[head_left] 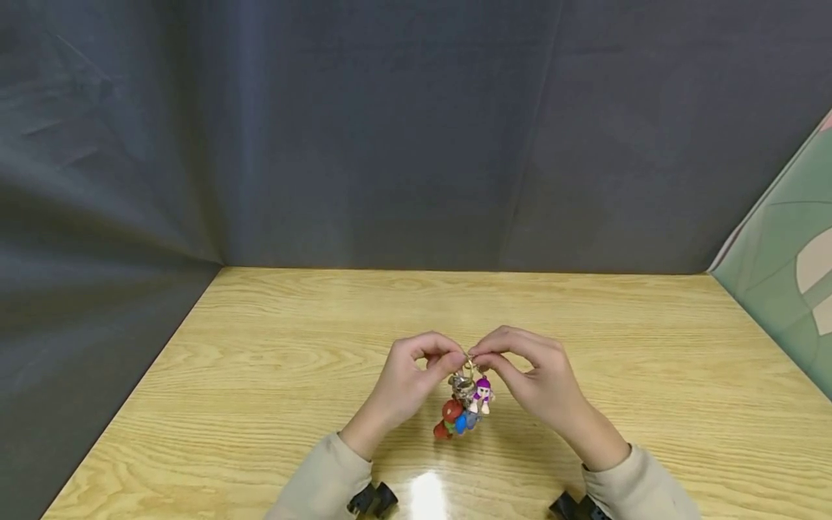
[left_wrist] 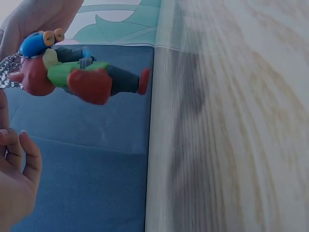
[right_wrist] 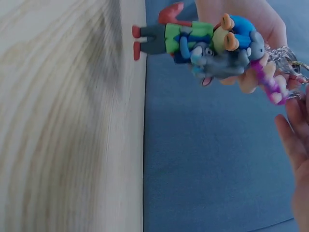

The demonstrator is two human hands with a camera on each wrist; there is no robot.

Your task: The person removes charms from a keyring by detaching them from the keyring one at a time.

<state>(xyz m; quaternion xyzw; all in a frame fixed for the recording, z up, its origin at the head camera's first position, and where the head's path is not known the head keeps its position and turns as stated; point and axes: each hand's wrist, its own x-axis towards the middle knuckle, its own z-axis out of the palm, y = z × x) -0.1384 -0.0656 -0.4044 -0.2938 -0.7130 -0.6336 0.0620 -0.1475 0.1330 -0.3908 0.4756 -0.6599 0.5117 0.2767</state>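
Both hands meet above the table around a gold-coloured key ring (head_left: 469, 367). My left hand (head_left: 411, 379) pinches the ring's left side between thumb and index finger. From the right, my right hand (head_left: 542, 375) pinches at the ring's top right, by a small figurine charm with purple hair or hat (head_left: 483, 390). Several figurine charms dangle from the ring on silver chains (right_wrist: 282, 58): a red and green one with dark legs (left_wrist: 79, 75), a blue one with orange parts (left_wrist: 36, 44), and a grey one with a pink mouth (right_wrist: 217, 65). Fingertips cover part of the ring.
A light wood-grain table (head_left: 292, 347) lies under the hands. Dark cloth (head_left: 390, 144) stands behind it and to the left. On the right is a green patterned panel (head_left: 786, 267). Black devices (head_left: 373, 500) sit at the wrists.
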